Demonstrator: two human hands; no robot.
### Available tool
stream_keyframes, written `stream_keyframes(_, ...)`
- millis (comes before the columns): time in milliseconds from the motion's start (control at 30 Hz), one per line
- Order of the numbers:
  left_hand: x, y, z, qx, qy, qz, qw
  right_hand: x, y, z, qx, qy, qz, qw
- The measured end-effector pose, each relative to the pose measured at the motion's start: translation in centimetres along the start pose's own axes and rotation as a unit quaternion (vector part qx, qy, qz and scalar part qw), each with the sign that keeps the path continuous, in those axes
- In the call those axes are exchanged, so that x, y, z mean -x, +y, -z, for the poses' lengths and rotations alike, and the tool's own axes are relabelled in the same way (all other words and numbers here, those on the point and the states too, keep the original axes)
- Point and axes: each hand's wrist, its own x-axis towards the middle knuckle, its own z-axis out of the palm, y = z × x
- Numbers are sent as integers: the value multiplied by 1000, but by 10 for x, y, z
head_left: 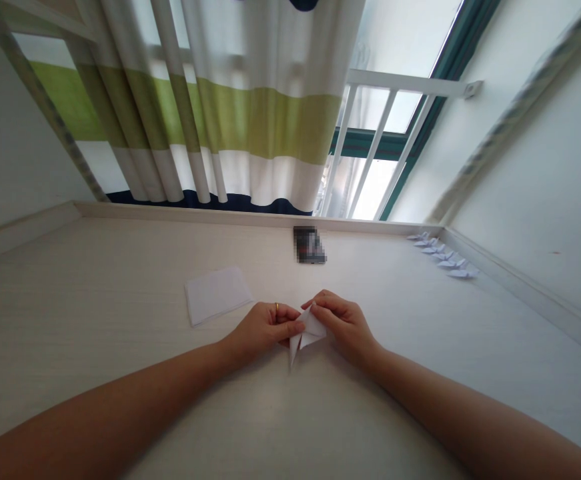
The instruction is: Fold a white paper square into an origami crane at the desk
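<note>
A piece of folded white paper [311, 327] is held between both hands, just above the pale tabletop. It has pointed ends, and one thin point hangs down toward me. My left hand [269, 323], with a ring on one finger, pinches its left side between thumb and fingers. On the upper right, my right hand [343, 321] pinches the paper near its top corner. The fingers partly hide the folds. Left of my hands lies a stack of flat white paper [219, 295].
A dark, blurred-out flat object [309, 245] lies near the table's back edge. Several small folded paper figures [443, 255] stand in a row at the back right. Beyond the raised rim [210, 215] are a striped curtain [270, 120] and a white railing [387, 80].
</note>
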Motion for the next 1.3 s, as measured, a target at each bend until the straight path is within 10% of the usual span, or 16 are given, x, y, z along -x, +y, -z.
stream_keyframes(1300, 1, -1, 0, -34, -6, 4, 999, -1, 0, 0, -32, -29, -83, 996)
